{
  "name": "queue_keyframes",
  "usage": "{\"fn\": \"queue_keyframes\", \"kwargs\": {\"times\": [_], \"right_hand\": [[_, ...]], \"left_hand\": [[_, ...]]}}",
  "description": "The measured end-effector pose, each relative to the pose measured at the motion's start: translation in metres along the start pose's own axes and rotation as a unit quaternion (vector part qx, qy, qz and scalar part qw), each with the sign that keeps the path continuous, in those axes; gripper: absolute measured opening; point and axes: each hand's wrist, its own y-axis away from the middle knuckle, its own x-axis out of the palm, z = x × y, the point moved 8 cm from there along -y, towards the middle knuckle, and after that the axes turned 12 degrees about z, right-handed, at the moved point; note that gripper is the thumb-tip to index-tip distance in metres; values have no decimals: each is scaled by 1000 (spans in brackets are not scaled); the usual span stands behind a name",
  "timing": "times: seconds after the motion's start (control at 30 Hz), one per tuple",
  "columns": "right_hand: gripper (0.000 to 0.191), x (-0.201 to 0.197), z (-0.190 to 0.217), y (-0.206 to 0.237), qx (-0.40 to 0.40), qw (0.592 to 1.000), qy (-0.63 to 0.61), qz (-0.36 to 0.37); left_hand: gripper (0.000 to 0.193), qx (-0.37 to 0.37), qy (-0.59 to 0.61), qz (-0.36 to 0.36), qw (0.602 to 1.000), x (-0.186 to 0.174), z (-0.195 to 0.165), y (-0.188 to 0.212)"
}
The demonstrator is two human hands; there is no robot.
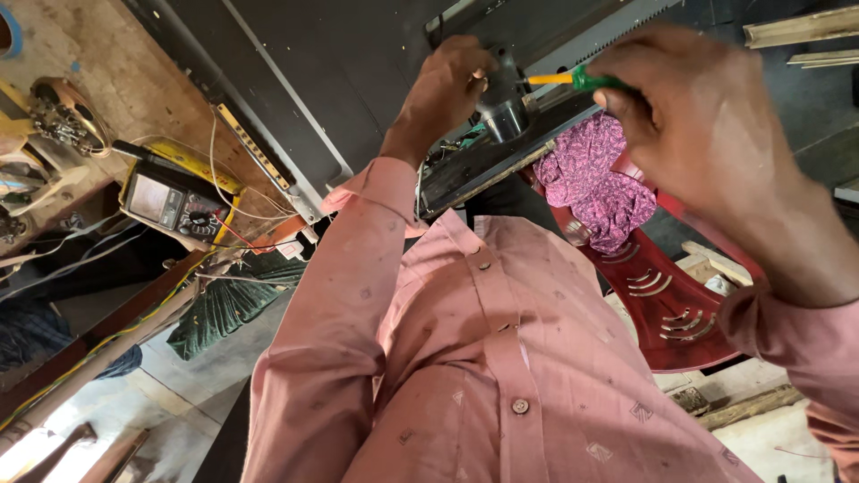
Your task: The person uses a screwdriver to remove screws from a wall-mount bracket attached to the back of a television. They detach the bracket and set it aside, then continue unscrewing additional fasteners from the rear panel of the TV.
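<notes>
- At about nine o'clock a multimeter (170, 204) with yellow trim lies on the wooden bench (134, 85), with thin wires running from it. It is well apart from both hands.
- Toward eleven o'clock the left hand (447, 89) is closed around a dark cylindrical part (504, 107) and keeps it pressed at the edge of the dark flat panel (483, 165).
- At about one o'clock the right hand (707, 116) grips a screwdriver (573, 80) with a green and orange handle. Its tip points to the left, toward the dark part; I cannot tell if the tip already touches a screw.
- Below the panel, at three o'clock, a purple patterned cloth (595, 183) lies on a red plastic chair (671, 304).
- I judge that the step in hand is work on a fastening at the panel edge, the left hand steadying and the right hand driving.
- The next move, I think, calls for the tip to sit straight in the screw head while the left hand does not let the part shift.
</notes>
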Motion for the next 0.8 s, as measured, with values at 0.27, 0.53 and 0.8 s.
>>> {"fn": "queue_keyframes", "kwargs": {"times": [0.27,0.53,0.8], "right_hand": [[13,32,-25,12,45,998,-33,-2],[12,53,-39,30,39,998,-51,-20],[28,44,-8,32,-13,998,-54,-41]], "left_hand": [[17,-50,-6,31,998,2,11,3],[7,-32,-48,57,997,3,-3,-8],[5,1,-49,75,996,3,-5,-8]]}}
